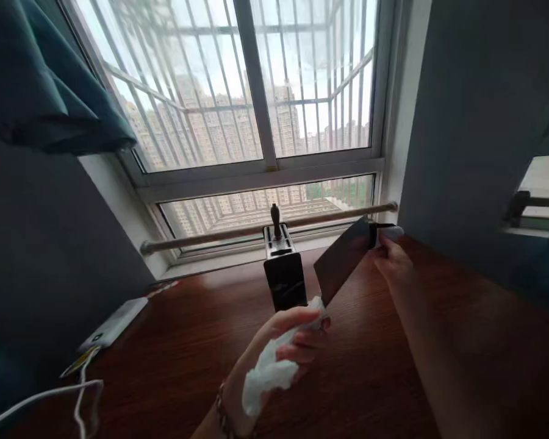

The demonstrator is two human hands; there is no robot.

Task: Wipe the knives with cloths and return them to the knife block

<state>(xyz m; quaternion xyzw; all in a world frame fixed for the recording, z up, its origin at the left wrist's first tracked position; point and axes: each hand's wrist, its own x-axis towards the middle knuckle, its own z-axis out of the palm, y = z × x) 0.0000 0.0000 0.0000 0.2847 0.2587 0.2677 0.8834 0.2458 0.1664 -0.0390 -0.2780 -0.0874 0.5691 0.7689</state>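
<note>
1. The cleaver (343,259) is held above the wooden tabletop (187,341), right of the knife block (284,277), its handle (391,231) gripped by the right hand (393,262).
2. Crumpled tissue (269,372) is clutched in the curled left hand (293,341), beside the cleaver's lower corner.
3. The left hand could be cut if the tissue slips or tears.
4. The cleaver could be dropped if the grip is loosened.

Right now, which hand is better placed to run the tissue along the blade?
The left hand, I'd say: it holds the crumpled tissue by the lower corner of the blade. The right hand is occupied, gripping the handle.
</note>
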